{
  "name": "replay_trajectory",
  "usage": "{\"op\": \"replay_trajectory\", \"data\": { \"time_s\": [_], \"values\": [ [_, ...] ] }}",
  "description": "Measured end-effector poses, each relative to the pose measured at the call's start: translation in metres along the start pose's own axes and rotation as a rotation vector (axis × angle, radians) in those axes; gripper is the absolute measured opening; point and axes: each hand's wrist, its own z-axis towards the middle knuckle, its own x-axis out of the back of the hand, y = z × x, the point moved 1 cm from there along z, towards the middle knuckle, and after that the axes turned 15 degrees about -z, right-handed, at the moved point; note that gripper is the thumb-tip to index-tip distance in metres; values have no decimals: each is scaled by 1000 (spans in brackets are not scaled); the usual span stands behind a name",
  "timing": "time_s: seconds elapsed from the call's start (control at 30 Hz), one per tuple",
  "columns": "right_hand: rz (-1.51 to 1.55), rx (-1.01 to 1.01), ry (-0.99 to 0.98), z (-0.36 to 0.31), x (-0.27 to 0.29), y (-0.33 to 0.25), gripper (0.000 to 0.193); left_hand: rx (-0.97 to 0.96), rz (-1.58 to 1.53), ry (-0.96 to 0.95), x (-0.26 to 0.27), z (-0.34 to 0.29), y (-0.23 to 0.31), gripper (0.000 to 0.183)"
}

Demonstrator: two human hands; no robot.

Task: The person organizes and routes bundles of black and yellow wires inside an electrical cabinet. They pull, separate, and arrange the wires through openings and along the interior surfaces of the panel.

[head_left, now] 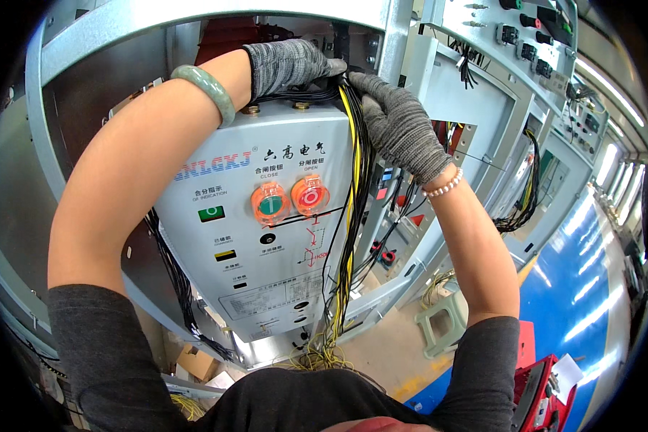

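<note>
A grey-white switch unit [187, 266] with a green button [270, 206] and a red button [310, 196] under clear orange covers stands in front of me. Along its top edge runs a bundle of black wires, bending down at the right corner, where yellow wires [352, 144] join the black ones. My left hand [291, 66], in a grey knitted glove, closes on the bundle at that bend, fingertips partly hidden. From the right, my gloved right hand [403, 126] grips the same spot, its thumb and fingers meeting at the wires.
Another black wire bundle [176, 281] hangs at the unit's left side. A metal frame [216, 20] arches overhead. Right of me are a panel door with switches [497, 32], a pale green stool [443, 324] and a red toolbox [536, 392]. Yellow wires lie below.
</note>
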Motion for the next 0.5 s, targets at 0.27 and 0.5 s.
{"op": "replay_trajectory", "data": {
  "time_s": [0.27, 0.5],
  "values": [
    [86, -105, -206, 9, 21, 3, 35, -28, -17, -75, -4, -12, 5, 42],
    [-78, 80, 6, 1, 10, -5, 39, -154, 138, -69, 2, 1, -4, 44]
  ]
}}
